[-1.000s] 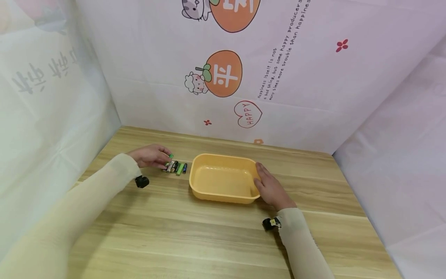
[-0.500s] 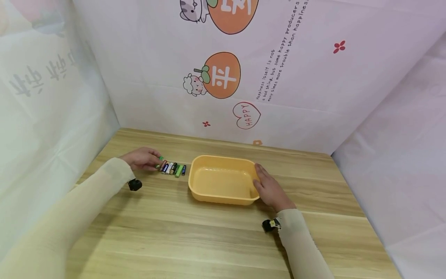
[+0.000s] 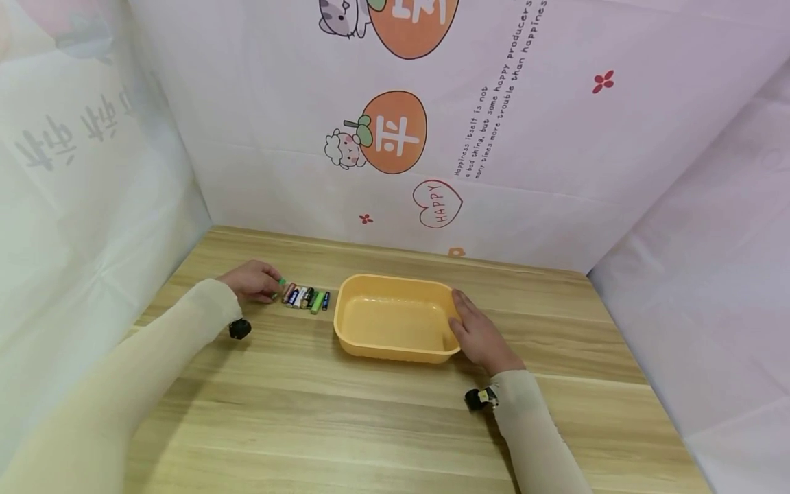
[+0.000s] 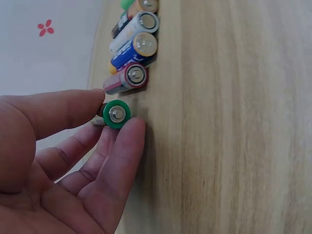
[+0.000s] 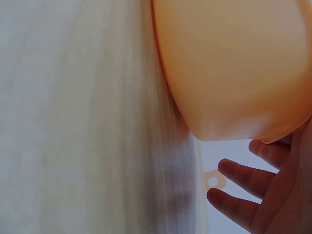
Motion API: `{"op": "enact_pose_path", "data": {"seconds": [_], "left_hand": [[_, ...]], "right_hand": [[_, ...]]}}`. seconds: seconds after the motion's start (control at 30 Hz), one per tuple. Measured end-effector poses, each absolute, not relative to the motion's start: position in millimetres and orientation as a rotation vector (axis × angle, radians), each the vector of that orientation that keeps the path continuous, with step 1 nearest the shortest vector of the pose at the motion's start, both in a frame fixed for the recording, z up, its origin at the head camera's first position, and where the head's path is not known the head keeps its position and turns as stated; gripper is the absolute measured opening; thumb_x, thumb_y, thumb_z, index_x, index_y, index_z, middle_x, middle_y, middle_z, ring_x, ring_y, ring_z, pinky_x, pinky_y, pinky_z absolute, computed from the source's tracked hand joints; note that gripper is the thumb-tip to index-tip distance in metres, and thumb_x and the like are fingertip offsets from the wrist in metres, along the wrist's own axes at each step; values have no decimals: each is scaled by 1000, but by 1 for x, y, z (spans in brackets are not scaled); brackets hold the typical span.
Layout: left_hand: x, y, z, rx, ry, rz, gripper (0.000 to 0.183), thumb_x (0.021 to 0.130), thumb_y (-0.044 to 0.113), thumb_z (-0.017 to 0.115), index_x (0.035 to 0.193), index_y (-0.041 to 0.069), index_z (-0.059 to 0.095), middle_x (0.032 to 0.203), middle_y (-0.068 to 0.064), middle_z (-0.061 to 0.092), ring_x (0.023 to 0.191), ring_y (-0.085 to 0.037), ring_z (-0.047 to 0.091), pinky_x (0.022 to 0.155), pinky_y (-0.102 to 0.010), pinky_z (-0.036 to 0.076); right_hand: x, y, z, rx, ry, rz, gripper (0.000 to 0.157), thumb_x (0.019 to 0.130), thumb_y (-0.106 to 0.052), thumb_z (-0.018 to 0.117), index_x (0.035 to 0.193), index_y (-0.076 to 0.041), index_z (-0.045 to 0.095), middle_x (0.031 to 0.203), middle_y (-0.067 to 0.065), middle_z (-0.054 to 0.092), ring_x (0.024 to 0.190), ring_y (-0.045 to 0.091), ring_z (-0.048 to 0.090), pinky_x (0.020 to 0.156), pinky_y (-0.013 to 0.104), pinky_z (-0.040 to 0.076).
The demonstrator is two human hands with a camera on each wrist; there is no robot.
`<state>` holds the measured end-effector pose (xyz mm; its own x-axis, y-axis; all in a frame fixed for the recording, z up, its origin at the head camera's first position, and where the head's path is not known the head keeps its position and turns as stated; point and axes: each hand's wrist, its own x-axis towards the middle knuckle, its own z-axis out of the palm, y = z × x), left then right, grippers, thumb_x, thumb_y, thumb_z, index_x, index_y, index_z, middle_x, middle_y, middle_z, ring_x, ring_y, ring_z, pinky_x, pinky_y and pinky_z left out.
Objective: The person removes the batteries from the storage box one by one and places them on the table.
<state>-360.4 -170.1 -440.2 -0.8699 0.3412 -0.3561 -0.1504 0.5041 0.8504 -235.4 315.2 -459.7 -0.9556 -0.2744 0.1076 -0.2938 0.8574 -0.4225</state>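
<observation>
At the left of the head view, my left hand [image 3: 252, 280] pinches a green-ringed battery [image 4: 117, 114] between thumb and forefinger. In the left wrist view its metal end faces the camera, and the fingers hide part of its body. Beside it lie a red battery [image 4: 127, 78], a blue battery [image 4: 134, 51] and a white battery [image 4: 136, 30], part of a close row of several. A yellow plastic basin [image 3: 395, 353] stands upright right of the row. My right hand [image 3: 484, 336] holds the basin's right end by the rim, other fingers spread in the right wrist view.
Everything stands on a wood-grain table [image 3: 345, 425]. A white printed sheet [image 3: 524, 206] rises along its back edge, with more sheeting at both sides. A green battery [image 3: 317, 302] and a dark blue battery [image 3: 326, 301] lie at the row's right end, near the basin.
My left hand has moved left along the battery row with the green battery, uncovering the red and blue ones. The right hand and the basin keep their places.
</observation>
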Motion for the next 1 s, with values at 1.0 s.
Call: {"op": "enact_pose_path", "data": {"seconds": [1.0], "left_hand": [[-355,-156,-433,202,2509,1043,30,93,5,62,117,-10,57,91,-15,63,68,-18,60,61,-33,56]], "right_hand": [[-238,316,-462,478,-2979,673,60,107,-30,35,155,-3,13,159,15,17,145,28,15,115,48,20]]}}
